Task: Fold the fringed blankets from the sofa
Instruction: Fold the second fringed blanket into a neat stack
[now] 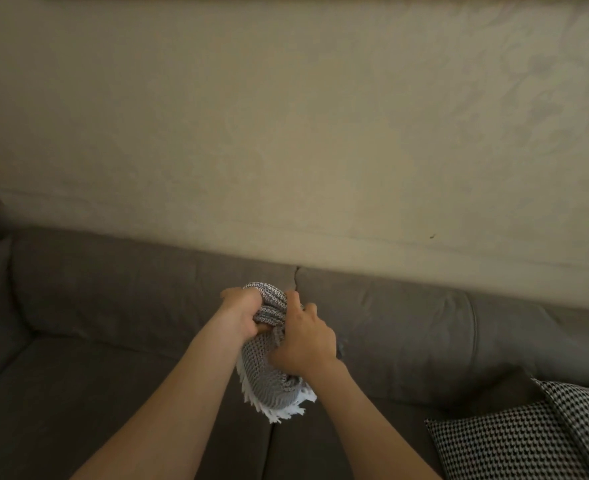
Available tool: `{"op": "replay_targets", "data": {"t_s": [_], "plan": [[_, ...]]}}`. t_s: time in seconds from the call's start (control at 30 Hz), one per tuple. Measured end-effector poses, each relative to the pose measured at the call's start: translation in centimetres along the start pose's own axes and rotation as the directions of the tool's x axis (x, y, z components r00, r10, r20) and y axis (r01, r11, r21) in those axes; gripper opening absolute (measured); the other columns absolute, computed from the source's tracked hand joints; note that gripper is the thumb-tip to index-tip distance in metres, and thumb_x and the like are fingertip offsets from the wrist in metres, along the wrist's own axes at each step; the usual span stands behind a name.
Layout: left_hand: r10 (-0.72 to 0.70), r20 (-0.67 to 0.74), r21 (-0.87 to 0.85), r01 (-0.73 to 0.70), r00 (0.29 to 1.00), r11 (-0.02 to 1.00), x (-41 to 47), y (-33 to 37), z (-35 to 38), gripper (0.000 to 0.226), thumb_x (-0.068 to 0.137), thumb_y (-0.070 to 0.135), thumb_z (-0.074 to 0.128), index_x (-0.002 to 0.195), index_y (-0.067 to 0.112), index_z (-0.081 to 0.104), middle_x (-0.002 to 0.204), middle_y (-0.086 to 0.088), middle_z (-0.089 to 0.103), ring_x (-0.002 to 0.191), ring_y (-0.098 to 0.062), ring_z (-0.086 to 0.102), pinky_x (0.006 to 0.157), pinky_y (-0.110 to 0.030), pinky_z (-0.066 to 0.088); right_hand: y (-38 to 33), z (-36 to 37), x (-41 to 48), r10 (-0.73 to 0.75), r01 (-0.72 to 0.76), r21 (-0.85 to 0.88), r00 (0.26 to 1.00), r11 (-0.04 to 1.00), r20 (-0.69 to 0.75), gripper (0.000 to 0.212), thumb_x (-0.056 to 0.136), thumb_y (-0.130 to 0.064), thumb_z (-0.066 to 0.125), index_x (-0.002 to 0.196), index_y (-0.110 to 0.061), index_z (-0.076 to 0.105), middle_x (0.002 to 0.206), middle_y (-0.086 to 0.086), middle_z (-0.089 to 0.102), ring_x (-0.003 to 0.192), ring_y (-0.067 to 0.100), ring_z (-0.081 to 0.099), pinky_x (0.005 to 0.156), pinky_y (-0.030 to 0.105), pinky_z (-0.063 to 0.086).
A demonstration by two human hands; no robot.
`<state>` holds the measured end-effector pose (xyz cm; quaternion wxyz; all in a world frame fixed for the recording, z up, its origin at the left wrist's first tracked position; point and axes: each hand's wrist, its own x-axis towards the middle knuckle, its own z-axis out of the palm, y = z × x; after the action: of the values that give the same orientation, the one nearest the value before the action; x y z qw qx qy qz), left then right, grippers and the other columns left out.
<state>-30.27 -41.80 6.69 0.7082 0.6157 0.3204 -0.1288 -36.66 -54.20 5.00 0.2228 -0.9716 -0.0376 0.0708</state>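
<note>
I hold the bunched blanket [269,372] up over the sofa [113,341] seat, left hand [241,313] and right hand [303,341] both curled tight round it, likely so its fringe [275,414] hangs free for folding.

Grey-and-white woven blanket [269,362], bunched into a compact bundle, white fringe hanging below, above sofa seat [113,393]

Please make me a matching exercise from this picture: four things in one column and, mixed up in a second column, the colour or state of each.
1 blanket
2 sofa
3 cushion
4 wall

A cream, plain
B black-and-white pattern
C bunched, gripped by left hand and right hand
D plain dark grey, no pattern

Pairs: 1-C, 2-D, 3-B, 4-A
</note>
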Motion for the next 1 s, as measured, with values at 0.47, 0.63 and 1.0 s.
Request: {"op": "replay_targets", "data": {"t_s": [0.47,0.63,1.0], "plan": [[0.332,0.478,0.344,-0.522,0.813,0.781,2.2,-3.6,-7.3,0.107,0.054,0.01,0.105,0.144,0.032,0.051,0.132,0.007,0.071,0.121,-0.009,0.07,0.1,-0.035,0.059,2.2,-3.9,2.5,0.109,-0.133,0.392,0.991,0.911,0.082,0.08,0.052,-0.028,0.09,0.127,-0.03,0.064,0.117,-0.005,0.07,0.106,0.021,0.068,0.084,0.044,0.063],[0.37,0.44,0.423,-0.553,0.818,0.718,0.6,-3.0,-7.1,0.071,0.059,0.018,0.104,0.122,0.031,0.073,0.114,0.015,0.08,0.105,-0.002,0.075,0.098,-0.031,0.057,3.1,-6.1,2.2,0.086,-0.166,0.69,0.985,0.705,0.15,0.05,0.056,0.008,0.09,0.099,-0.014,0.077,0.087,0.008,0.081,0.079,0.022,0.079,0.071,0.042,0.066],[0.458,0.257,0.352,-0.524,0.851,0.775,-1.3,-2.3,-4.8,0.053,0.059,0.038,0.103,0.106,0.031,0.08,0.101,0.018,0.081,0.093,-0.002,0.077,0.09,-0.031,0.059,5.3,-2.1,1.3,0.346,-0.118,0.48,0.838,0.869,-0.421,0.092,0.059,-0.053,0.096,0.138,-0.022,0.059,0.132,0.0,0.065,0.121,0.022,0.063,0.102,0.043,0.052]]}}
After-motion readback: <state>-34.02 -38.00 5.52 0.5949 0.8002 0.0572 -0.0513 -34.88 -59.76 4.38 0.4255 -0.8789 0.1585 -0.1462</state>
